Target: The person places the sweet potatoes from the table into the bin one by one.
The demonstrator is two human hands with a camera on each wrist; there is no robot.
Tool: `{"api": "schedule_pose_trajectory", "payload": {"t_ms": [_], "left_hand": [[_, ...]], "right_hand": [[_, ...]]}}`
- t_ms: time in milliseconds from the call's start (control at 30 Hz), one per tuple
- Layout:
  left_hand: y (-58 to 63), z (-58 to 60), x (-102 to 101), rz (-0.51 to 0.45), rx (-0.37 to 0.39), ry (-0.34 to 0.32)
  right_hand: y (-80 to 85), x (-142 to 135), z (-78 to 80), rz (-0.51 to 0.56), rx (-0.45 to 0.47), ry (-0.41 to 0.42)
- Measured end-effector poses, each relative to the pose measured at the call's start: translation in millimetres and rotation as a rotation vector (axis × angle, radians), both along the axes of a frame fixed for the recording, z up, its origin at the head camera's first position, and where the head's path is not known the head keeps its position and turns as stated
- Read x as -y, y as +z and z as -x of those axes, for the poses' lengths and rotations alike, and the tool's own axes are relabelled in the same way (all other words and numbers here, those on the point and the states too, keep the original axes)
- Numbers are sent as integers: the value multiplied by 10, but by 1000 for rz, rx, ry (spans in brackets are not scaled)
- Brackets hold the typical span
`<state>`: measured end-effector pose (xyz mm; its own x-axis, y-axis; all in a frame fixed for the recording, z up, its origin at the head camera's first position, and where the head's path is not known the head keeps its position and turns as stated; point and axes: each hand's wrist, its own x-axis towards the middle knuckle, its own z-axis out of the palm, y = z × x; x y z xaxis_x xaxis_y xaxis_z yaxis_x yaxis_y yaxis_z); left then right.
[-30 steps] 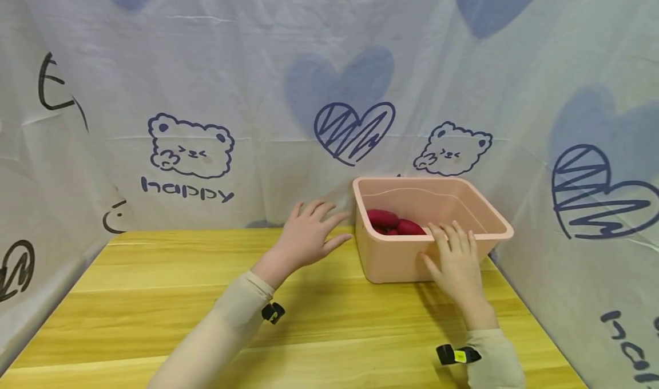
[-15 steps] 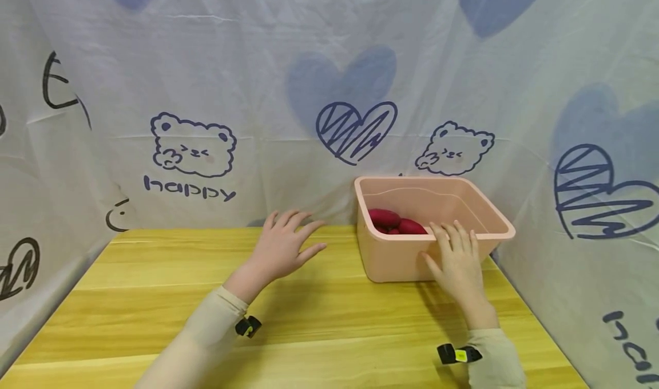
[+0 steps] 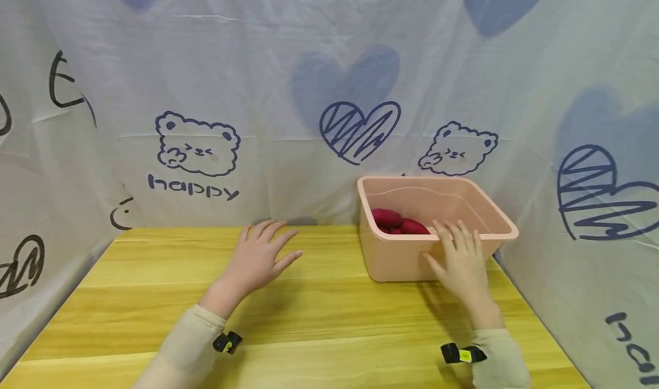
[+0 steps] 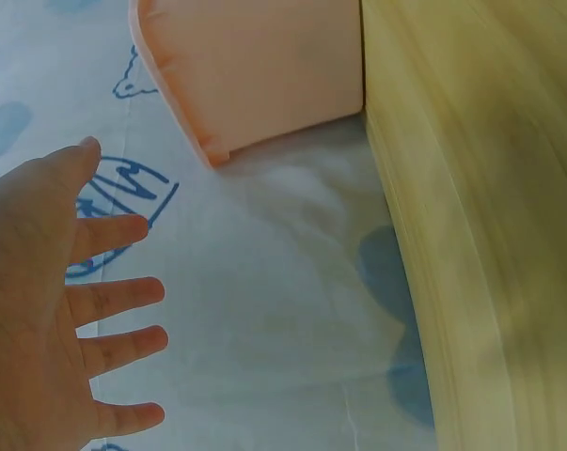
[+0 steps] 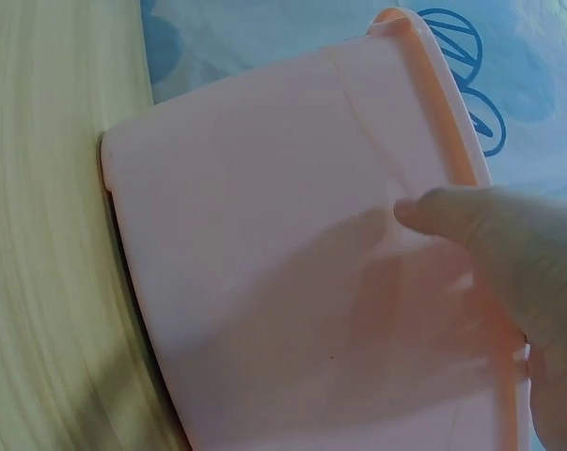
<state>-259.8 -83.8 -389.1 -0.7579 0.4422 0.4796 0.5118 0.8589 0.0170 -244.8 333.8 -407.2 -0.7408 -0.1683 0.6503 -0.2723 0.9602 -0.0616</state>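
A pink plastic storage bin point(image 3: 401, 257) stands at the back right of the table. Several smooth, dark red, rounded oblong things point(image 3: 413, 227) lie inside at its left end, partly hidden by the front wall; their kind is unclear. My right hand point(image 3: 463, 269) holds the bin's front rim, fingers reaching over it and thumb on the outer wall. In the right wrist view the thumb point(image 5: 443, 211) shows against the wall, while the fingers are mostly hidden behind the rim. Left of the bin, my left hand point(image 3: 249, 266) hovers above the table with fingers spread, holding nothing.
The wood-grain table point(image 3: 319, 320) ends at a white cloth backdrop point(image 3: 278, 91) with printed hearts and bears. This cloth also hangs along both sides. The bin stands close to the back and right cloth. A black strap device sits on each wrist.
My left hand has moved left and slightly toward me, away from the bin, its fingers staying spread. The right hand stays at the bin's rim; the view has shifted slightly.
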Motion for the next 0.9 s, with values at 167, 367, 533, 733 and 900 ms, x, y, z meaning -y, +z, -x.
{"api": "schedule_pose_trajectory", "payload": {"t_ms": [167, 367, 533, 733, 900], "left_hand": [[-14, -39, 98, -2, -14, 23], [-35, -82, 190, 13, 26, 61], [-39, -114, 230, 3, 99, 84], [-56, -113, 290, -17, 165, 125], [-34, -43, 345, -16, 184, 143]], "right_hand": [[41, 11, -48, 6, 39, -1], [89, 85, -86, 8, 68, 23], [118, 234, -111, 11, 40, 54], [157, 534, -72, 13, -9, 118], [212, 815, -7, 17, -49, 166]]}}
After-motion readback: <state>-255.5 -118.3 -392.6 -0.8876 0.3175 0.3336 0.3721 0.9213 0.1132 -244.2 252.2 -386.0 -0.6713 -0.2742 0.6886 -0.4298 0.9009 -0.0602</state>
